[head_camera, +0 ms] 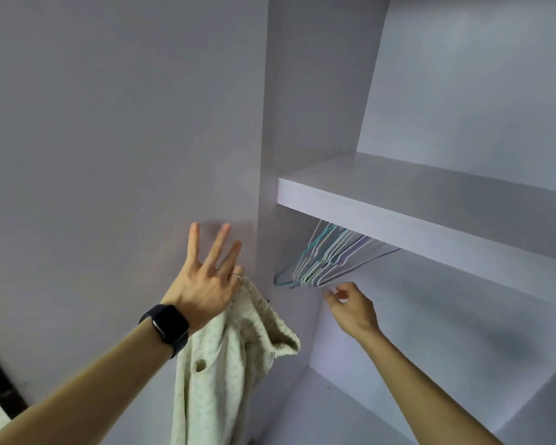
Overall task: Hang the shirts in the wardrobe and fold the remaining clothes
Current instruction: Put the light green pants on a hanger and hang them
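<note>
The left hand – fingers spread against the wardrobe wall – pinches a cream shirt hanging toward 6 o'clock, while at its 3 o'clock the right hand, loosely curled and empty, sits just under the hangers below the shelf.
</note>
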The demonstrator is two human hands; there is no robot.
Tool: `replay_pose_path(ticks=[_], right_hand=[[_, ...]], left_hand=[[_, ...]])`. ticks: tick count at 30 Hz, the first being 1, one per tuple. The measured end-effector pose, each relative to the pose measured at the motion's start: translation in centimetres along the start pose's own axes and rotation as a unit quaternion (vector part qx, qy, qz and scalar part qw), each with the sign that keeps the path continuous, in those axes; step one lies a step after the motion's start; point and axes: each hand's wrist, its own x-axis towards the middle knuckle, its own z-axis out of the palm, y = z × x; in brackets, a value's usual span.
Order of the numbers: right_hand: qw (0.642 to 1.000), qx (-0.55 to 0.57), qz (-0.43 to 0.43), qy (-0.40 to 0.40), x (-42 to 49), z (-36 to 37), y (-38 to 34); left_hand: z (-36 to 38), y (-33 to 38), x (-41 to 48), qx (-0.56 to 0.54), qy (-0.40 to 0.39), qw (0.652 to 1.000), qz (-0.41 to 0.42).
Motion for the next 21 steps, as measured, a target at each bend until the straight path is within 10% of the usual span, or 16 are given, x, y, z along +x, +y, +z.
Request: replay_pose_path(ticks=[9,21], right_hand=[[0.957,0.218,0.157,0.107,17.9,5.0,3.3],[0.931,0.3,0.114,0.175,11.5,3.0,1.7]], left_hand=[[4.2,-1.0,0.2,0.005,0.103,0.995,-0.01],[6.0,-0.8,-0.7,0.026,0.18,0.983,0.005]])
